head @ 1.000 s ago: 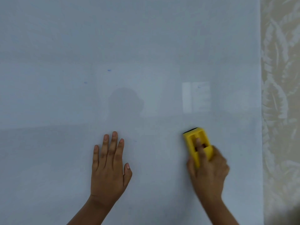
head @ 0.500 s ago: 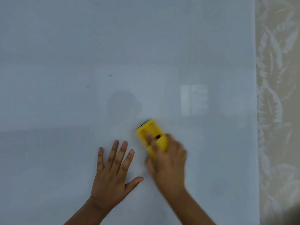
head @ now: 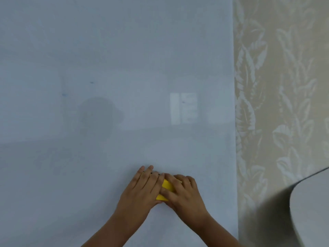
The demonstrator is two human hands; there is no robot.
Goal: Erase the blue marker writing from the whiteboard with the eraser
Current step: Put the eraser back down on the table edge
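Looking down at the whiteboard, both hands are bunched together low and a bit right of centre. The yellow eraser sits squeezed between them, flat against the board, and only a small wedge of it shows. The right hand is curled over it from the right, fingers wrapped across the top, so it's gripping the eraser. The left hand lies against it from the left with fingers stretched out fairly flat and close together, tips touching the right hand's fingers; can't tell if it's really gripping or just pressing.

Board looks mostly wiped. A few tiny blue specks are left up in the far left part, well apart from the hands. Leaf-patterned wallpaper runs along the board's right edge, and a blurry grey rounded thing pokes in at the near right corner.
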